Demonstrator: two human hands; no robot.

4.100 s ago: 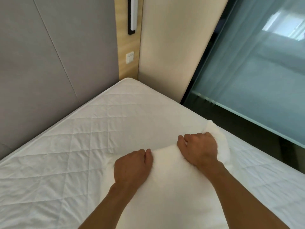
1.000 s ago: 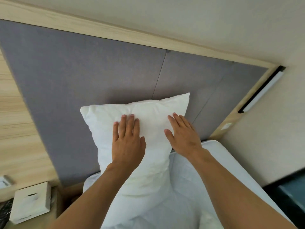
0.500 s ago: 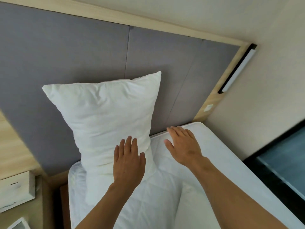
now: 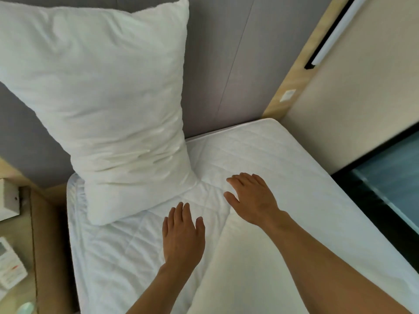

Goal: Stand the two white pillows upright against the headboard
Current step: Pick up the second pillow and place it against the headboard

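Nearest to you, your two bare forearms reach out over the bed (image 4: 294,177), and between them the second pillow (image 4: 244,268) lies flat on the mattress, its far corner pointing toward the headboard and its near part running out of view at the bottom edge. Your right hand (image 4: 254,198) hovers palm down over that far corner, fingers spread and loosely extended, gripping nothing; whether it touches the fabric under it you cannot tell. Your left hand (image 4: 183,232) is just beside the pillow's left edge, over the quilted cover, flat and open too, fingers close together, with nothing in it. Beyond your left hand, the first pillow (image 4: 102,98) stands on end at the head of the bed near the left corner, its bottom resting on the mattress and its back leaning against the grey headboard (image 4: 226,64); neither hand touches it. To its right, the head edge of the bed is bare up to the far right corner. Off the left edge of the bed, a nightstand (image 4: 40,245) holds a remote (image 4: 10,264) and a white box (image 4: 8,200).
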